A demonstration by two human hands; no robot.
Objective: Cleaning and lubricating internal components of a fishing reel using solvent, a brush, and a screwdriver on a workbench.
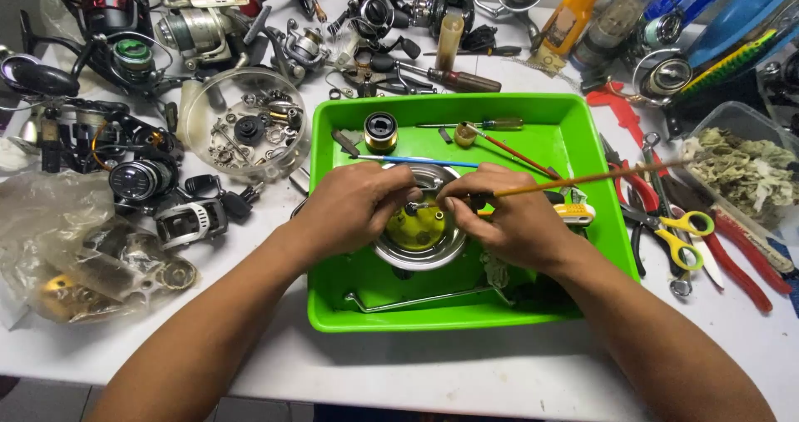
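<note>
**Both hands on a small part over a metal bowl in the green tray**

The white surface [466, 372] is crowded. Left of the green tray [599, 222] lie many fishing reels [125, 56], a round clear dish [246, 122] with small parts, and a plastic bag [58, 239]. On the right are scissors [678, 235] with yellow handles, red pliers [741, 264] and a clear box [749, 168] with pale fibre. Behind the tray lie a screwdriver [454, 78] and an orange bottle [570, 10].

Inside the tray, a gold-black spool [380, 131] stands at the back, beside a small green screwdriver [487, 124]. A blue rod [416, 161] lies across the tray just behind the hands, and a bent wire [416, 300] lies at the front.

The metal bowl [420, 239] sits in the middle of the tray, with yellow liquid in it. The left hand [354, 206] and right hand [516, 218] meet above it, fingers closed on a small dark part [416, 208]; its shape I cannot tell. The right fingers also pinch a thin brush [583, 179]. Its long axis runs from the fingers to the right and slightly away, passing over the tray rim and the pliers.
</note>
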